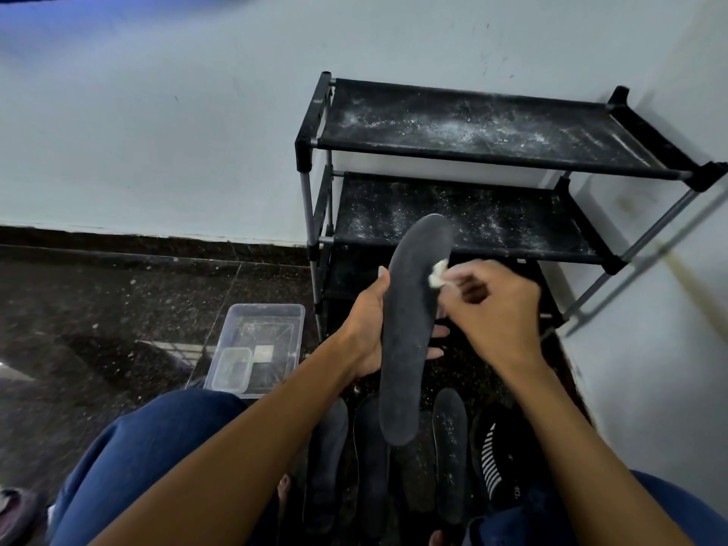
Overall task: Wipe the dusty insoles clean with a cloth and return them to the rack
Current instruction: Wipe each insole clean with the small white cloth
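My left hand [364,327] grips a long dark grey insole [409,333] around its middle, holding it upright in front of the rack. My right hand [498,305] pinches a small white cloth [438,273] against the insole's upper right edge. The black shoe rack [472,151] stands against the wall, its fabric shelves speckled with white dust. Several more dark insoles [449,451] lie on the floor between my knees, some dusty.
A clear plastic tub [272,317] with a smaller container [232,368] inside sits on the dark speckled floor, left of the rack. A black shoe with white stripes [498,459] lies at the right by the wall. My knees in blue jeans fill the bottom.
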`<state>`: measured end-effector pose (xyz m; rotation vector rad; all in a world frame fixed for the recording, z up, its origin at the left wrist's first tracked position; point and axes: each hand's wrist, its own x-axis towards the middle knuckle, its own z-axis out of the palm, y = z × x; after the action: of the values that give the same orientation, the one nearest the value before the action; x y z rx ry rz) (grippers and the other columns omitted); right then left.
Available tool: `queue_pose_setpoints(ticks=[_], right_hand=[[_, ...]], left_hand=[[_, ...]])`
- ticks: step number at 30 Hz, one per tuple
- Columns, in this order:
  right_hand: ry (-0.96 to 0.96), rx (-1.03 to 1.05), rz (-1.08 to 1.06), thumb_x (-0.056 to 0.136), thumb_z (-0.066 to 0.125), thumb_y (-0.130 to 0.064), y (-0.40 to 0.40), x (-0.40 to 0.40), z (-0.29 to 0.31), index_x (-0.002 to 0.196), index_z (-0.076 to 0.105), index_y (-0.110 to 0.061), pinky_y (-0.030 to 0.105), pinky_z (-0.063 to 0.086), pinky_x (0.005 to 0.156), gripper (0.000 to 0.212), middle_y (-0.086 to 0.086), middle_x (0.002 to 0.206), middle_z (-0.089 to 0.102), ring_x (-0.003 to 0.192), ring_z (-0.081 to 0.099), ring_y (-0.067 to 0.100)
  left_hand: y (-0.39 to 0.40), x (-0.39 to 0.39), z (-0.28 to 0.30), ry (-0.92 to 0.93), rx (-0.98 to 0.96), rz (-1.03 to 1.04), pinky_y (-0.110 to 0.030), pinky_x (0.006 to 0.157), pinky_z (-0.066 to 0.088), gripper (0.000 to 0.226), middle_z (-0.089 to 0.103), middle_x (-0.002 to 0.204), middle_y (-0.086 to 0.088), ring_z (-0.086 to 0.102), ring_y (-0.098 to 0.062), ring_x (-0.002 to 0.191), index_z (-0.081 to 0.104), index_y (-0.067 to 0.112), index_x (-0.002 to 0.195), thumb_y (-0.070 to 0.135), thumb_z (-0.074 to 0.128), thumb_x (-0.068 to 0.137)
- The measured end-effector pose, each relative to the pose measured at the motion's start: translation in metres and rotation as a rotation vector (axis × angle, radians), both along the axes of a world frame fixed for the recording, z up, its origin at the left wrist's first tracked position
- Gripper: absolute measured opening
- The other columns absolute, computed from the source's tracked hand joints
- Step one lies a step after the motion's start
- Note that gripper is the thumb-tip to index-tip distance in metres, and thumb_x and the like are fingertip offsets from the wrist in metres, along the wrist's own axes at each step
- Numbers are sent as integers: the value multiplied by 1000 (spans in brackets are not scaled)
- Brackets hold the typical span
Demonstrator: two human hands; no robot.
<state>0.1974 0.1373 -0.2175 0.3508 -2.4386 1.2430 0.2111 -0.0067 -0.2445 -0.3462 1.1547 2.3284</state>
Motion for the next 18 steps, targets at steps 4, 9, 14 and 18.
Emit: queue_pose_setpoints(ticks=[4,9,14,18], right_hand=[[-88,252,-74,73,71,-6,5,-6,-10,80,71,-15,5,39,58,11,-3,75,65,60,58,5],[3,96,-198,75,67,-4,12,-8,0,82,71,-13,-1,40,62,12,-3,76,67,61,57,-1],[-93,250,26,73,68,-3,1,-3,-8,82,71,-16,14,47,61,15,-4,77,64,64,60,6],[5,223,-243,77,64,-4,14,-10,-5,82,69,-13,5,37,61,12,2,81,66,64,58,9]], left_hand=[[0,0,0,-16,0,-12,-57,88,46,74,69,106,-15,67,-29,87,63,9,115,65,20,93],[-3,-2,-2,8,-39,-4,-52,86,49,79,65,118,-18,65,-28,90,58,7,125,66,15,93],[1,0,1,-21,-5,-2,-55,83,50,72,69,106,-15,67,-31,89,64,11,112,65,22,93],[-1,0,-1,1,-24,-48,-46,75,54,81,63,121,-17,66,-28,86,58,5,125,66,15,93]])
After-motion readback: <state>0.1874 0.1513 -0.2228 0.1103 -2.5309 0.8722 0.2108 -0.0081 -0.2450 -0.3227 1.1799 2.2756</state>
